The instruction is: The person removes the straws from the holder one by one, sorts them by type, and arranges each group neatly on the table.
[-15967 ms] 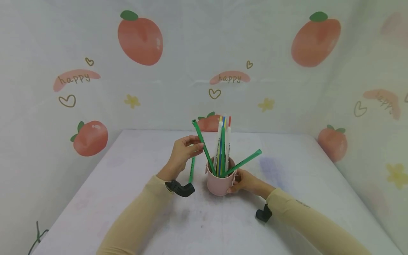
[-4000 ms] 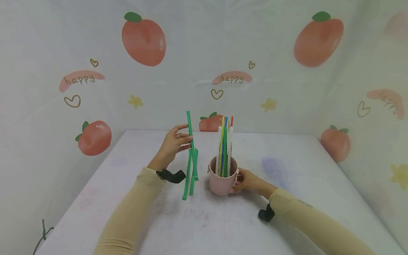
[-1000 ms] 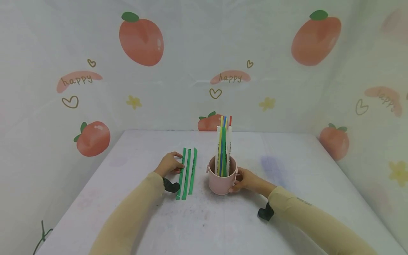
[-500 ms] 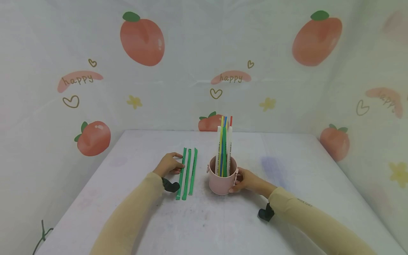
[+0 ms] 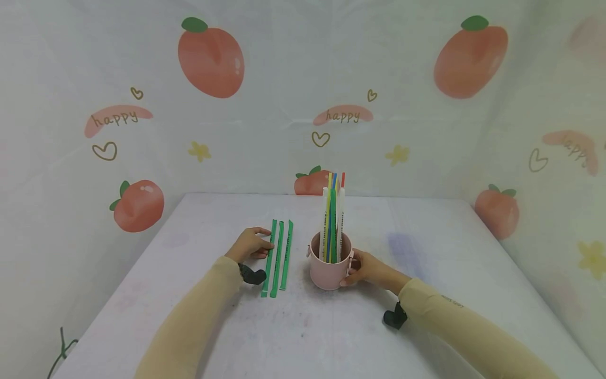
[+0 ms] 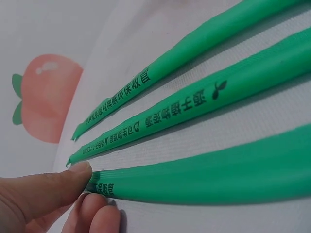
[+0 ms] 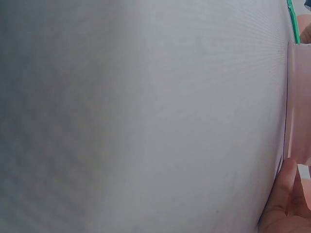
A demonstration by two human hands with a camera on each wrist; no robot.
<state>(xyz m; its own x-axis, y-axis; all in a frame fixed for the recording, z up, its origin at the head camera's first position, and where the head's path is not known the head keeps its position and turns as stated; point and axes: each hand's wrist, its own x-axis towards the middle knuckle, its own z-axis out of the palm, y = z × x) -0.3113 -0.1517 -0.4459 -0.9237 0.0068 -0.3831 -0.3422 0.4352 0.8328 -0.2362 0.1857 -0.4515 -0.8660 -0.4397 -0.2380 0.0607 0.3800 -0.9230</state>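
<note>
Three green wrapped straws lie side by side on the table: a left straw (image 5: 268, 271), a middle straw (image 5: 276, 260) and a right straw (image 5: 286, 255). My left hand (image 5: 248, 245) pinches the left straw near its far end. In the left wrist view, the thumb (image 6: 80, 170) is on top of that straw (image 6: 204, 172) and fingers curl beneath it. To the right stands a pink bucket (image 5: 326, 275) holding upright straws, some white-wrapped (image 5: 341, 221), one green (image 5: 333, 221), others yellow and blue. My right hand (image 5: 374, 271) grips the bucket's right side by its handle; some fingers are hidden.
A white cloth covers the table (image 5: 307, 342); its back edge meets a fruit-print curtain (image 5: 284, 68). A green cord (image 5: 62, 350) hangs at the lower left. Black wrist cameras (image 5: 252, 275) are strapped to both wrists.
Earlier, green straws leaned in the bucket; they now lie in a row on the table. My left hand has lowered the last one beside the other two. Over the last second, almost nothing moves.
</note>
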